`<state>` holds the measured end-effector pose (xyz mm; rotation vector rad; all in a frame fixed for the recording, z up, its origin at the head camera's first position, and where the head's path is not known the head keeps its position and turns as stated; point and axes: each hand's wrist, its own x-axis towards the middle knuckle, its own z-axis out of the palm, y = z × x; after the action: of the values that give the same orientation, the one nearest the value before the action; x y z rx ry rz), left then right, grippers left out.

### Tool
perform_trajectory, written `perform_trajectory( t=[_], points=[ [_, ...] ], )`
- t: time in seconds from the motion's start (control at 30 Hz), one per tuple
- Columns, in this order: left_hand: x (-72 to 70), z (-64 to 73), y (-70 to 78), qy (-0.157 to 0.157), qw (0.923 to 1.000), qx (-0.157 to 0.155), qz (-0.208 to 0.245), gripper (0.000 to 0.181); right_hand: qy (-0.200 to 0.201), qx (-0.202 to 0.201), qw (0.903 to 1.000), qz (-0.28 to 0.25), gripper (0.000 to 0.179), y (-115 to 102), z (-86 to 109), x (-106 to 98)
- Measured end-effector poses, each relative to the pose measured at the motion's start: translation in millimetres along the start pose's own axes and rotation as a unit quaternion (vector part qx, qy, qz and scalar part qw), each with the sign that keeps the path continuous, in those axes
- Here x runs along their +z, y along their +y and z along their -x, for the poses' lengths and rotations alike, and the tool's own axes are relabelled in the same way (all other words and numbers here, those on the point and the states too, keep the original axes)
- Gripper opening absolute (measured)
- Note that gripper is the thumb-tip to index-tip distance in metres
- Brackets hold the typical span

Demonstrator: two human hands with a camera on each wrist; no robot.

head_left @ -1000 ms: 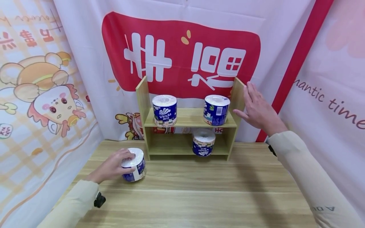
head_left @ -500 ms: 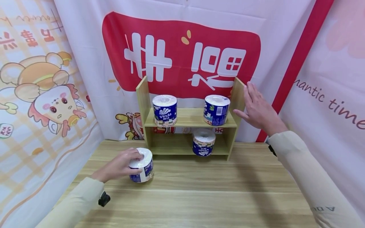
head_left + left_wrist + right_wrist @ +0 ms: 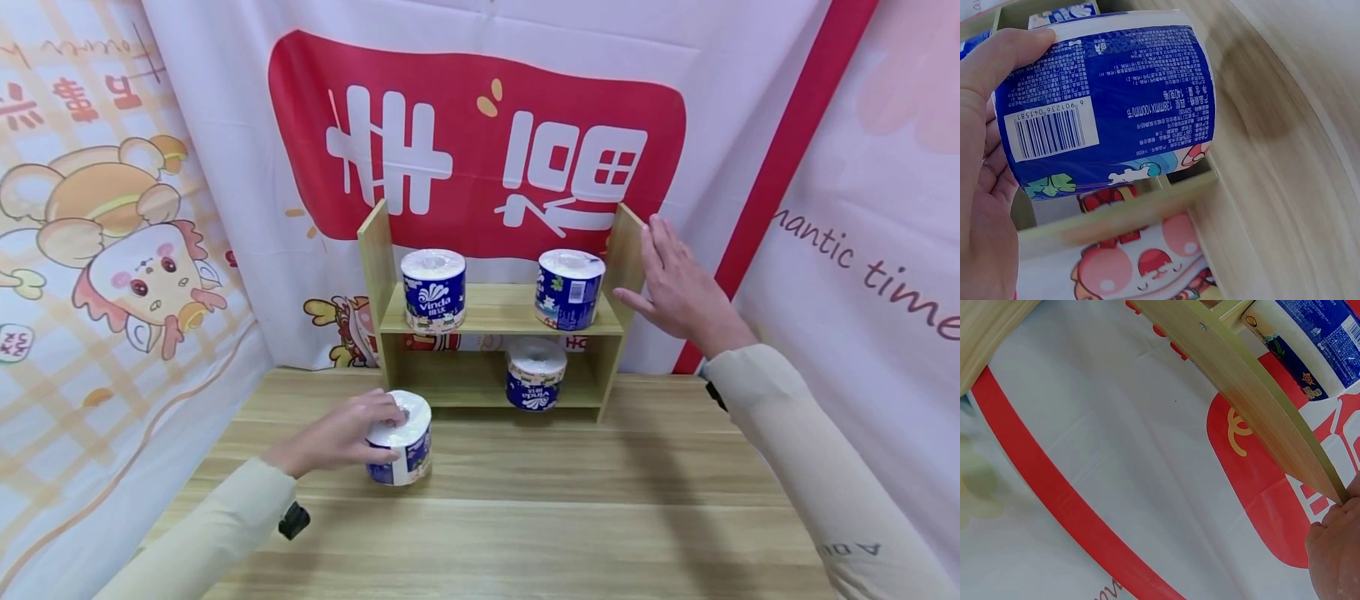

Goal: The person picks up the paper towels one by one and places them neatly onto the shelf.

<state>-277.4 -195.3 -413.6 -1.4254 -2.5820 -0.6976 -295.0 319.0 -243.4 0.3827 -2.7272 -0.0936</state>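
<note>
My left hand (image 3: 348,433) pinches a blue-and-white toilet paper roll (image 3: 412,461), with the thumb on its side and fingertips at the core hole in its top. The roll is in front of the left end of a small wooden shelf (image 3: 495,310); I cannot tell whether it touches the table. Its barcode side shows in the left wrist view, where some fingers are hidden behind the roll (image 3: 1116,106). At the shelf's right side panel is my right hand (image 3: 678,287), fingers straight and thumb spread across the panel's front edge. The right wrist view shows it touching the panel (image 3: 1260,412).
On the upper shelf stand a left roll (image 3: 435,304) and a right roll (image 3: 568,304). A third roll (image 3: 534,392) stands on the lower level, its print upside down. The wooden table (image 3: 525,517) meets a printed cloth (image 3: 480,83) behind and at the sides.
My left hand has moved to the right along the table with the toilet paper roll, from left of the shelf to in front of its left end. The right hand and the shelf have stayed put.
</note>
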Motion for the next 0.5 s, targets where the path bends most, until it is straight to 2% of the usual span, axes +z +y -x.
perform_trajectory(
  t=[0.23,0.5],
  points=[
    [3.9,-14.8,10.9,-0.007,0.9997,0.024,0.005,0.032,-0.004,0.001,1.0000,-0.002,0.106,1,0.1,0],
    [5.4,-34.0,23.0,-0.027,0.9996,0.008,0.000,0.034,-0.001,0.002,1.0000,-0.002,0.106,2,-0.5,1]
  ],
)
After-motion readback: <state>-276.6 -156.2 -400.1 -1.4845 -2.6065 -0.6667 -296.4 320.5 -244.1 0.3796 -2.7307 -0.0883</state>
